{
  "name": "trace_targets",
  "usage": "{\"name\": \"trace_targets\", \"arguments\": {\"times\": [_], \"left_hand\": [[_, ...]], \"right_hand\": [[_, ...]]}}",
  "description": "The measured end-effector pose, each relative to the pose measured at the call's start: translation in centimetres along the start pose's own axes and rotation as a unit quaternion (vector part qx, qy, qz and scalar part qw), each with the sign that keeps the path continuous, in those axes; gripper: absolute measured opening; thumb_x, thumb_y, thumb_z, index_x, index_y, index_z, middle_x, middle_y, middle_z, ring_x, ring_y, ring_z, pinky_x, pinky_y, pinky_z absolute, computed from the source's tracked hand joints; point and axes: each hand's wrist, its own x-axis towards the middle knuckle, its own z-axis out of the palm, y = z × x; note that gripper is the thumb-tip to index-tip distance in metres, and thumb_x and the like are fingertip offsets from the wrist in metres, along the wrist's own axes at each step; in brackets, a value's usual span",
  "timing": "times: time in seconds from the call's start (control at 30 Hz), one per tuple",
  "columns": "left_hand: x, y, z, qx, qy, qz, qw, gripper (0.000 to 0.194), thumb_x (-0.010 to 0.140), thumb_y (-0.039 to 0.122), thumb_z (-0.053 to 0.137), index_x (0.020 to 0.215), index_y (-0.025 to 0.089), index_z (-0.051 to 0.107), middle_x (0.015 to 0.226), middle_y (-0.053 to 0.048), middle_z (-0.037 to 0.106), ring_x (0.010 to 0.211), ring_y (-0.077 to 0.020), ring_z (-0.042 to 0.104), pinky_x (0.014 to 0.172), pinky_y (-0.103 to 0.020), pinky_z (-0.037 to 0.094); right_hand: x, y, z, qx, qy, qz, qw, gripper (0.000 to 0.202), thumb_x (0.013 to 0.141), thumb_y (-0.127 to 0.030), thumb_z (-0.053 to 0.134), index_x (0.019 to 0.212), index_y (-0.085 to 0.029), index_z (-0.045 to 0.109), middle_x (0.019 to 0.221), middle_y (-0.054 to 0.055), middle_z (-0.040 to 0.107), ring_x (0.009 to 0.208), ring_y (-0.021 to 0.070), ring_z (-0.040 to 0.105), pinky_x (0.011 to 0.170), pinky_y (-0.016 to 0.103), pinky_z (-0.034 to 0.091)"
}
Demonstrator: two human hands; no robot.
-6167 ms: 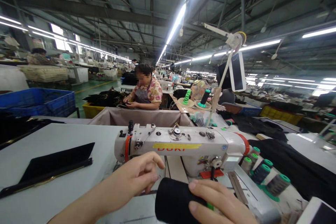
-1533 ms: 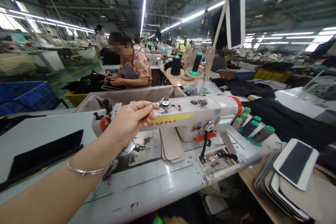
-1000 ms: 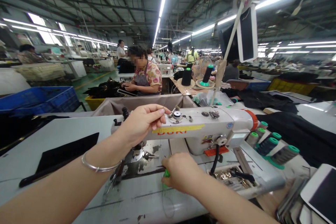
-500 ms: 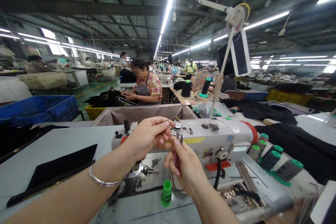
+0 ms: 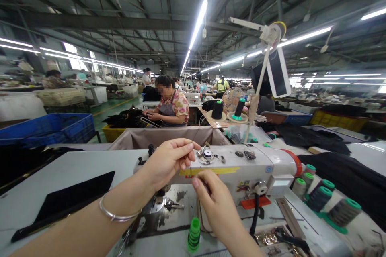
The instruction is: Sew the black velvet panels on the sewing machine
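Note:
My left hand (image 5: 173, 158), with a silver bangle at the wrist, is raised over the white sewing machine (image 5: 253, 164). Its thumb and index finger pinch something too thin to make out. Just below and to the right is my right hand (image 5: 214, 194), its fingers curled; what lies inside them is mostly hidden. A bobbin (image 5: 207, 154) sits on top of the machine, right of my left fingertips. The green thread cone (image 5: 193, 235) stands on the machine bed, left of my right wrist.
Black fabric pieces (image 5: 72, 194) lie on the table at left. Several thread spools (image 5: 324, 198) stand at right, near a tray of metal parts (image 5: 271, 239). Behind the machine is a cloth-lined bin (image 5: 169, 136); a person (image 5: 171, 104) sits beyond it.
My right hand has lowered slightly away from my left fingertips, and its fingers have curled in. The dark, narrow tool seen in it before is now hidden. The view has shifted a little.

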Motion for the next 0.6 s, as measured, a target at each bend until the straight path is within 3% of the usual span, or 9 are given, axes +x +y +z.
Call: {"name": "trace_targets", "arguments": {"times": [0.1, 0.23, 0.33, 0.4, 0.5, 0.6], "left_hand": [[0.0, -0.1, 0.0, -0.005, -0.008, 0.0, 1.0, 0.024, 0.081, 0.032, 0.074, 0.091, 0.01, 0.07, 0.068, -0.002, 0.059, 0.053, -0.0063, 0.046, 0.048, -0.016, 0.035], [0.1, -0.4, 0.1, -0.023, -0.017, 0.0, 1.0, 0.025, 0.08, 0.032, 0.074, 0.092, 0.01, 0.07, 0.068, -0.002, 0.058, 0.054, -0.0068, 0.048, 0.05, -0.017, 0.036], [0.4, -0.4, 0.1, 0.028, 0.014, 0.027, 0.999, 0.026, 0.081, 0.033, 0.073, 0.091, 0.01, 0.072, 0.077, -0.006, 0.064, 0.049, -0.0043, 0.042, 0.045, -0.017, 0.029], [0.6, -0.5, -0.1, 0.084, 0.036, 0.041, 0.995, 0.025, 0.081, 0.033, 0.072, 0.091, 0.01, 0.073, 0.081, -0.008, 0.066, 0.047, -0.0024, 0.037, 0.044, -0.017, 0.022], [0.7, -0.7, -0.5, 0.097, 0.028, 0.023, 0.995, 0.03, 0.082, 0.039, 0.071, 0.087, 0.01, 0.073, 0.075, -0.005, 0.063, 0.047, -0.0031, 0.035, 0.044, -0.018, 0.02], [0.4, -0.9, -0.8, 0.022, 0.004, -0.02, 1.0, 0.047, 0.085, 0.056, 0.063, 0.08, 0.01, 0.07, 0.07, -0.004, 0.057, 0.051, -0.0075, 0.04, 0.044, -0.02, 0.024]], "right_hand": [[0.7, -0.4, -0.6, 0.051, 0.069, 0.001, 0.996, 0.03, 0.091, -0.051, 0.057, 0.092, -0.021, 0.061, 0.083, 0.0, 0.058, 0.07, 0.014, 0.048, 0.063, 0.026, 0.035], [2.0, -0.3, 0.2, 0.124, 0.052, -0.018, 0.991, 0.017, 0.089, -0.038, 0.064, 0.09, -0.022, 0.066, 0.083, -0.001, 0.06, 0.068, 0.0132, 0.047, 0.063, 0.026, 0.037], [2.1, -0.3, 0.6, 0.128, 0.062, -0.073, 0.987, 0.011, 0.09, -0.027, 0.063, 0.081, -0.022, 0.066, 0.088, 0.001, 0.062, 0.074, 0.0138, 0.054, 0.065, 0.026, 0.041], [1.8, -0.5, 0.2, 0.086, 0.081, -0.135, 0.984, 0.009, 0.09, -0.022, 0.061, 0.084, -0.023, 0.067, 0.105, 0.004, 0.064, 0.083, 0.014, 0.059, 0.07, 0.026, 0.046], [1.8, -0.8, -0.9, 0.021, 0.042, -0.246, 0.968, 0.018, 0.091, -0.013, 0.054, 0.096, -0.025, 0.067, 0.129, 0.006, 0.06, 0.105, 0.0171, 0.062, 0.088, 0.031, 0.05], [2.8, -0.9, -2.0, -0.049, -0.031, -0.303, 0.951, 0.03, 0.089, -0.005, 0.046, 0.103, -0.024, 0.065, 0.143, 0.005, 0.052, 0.128, 0.0198, 0.051, 0.102, 0.035, 0.046]]}}
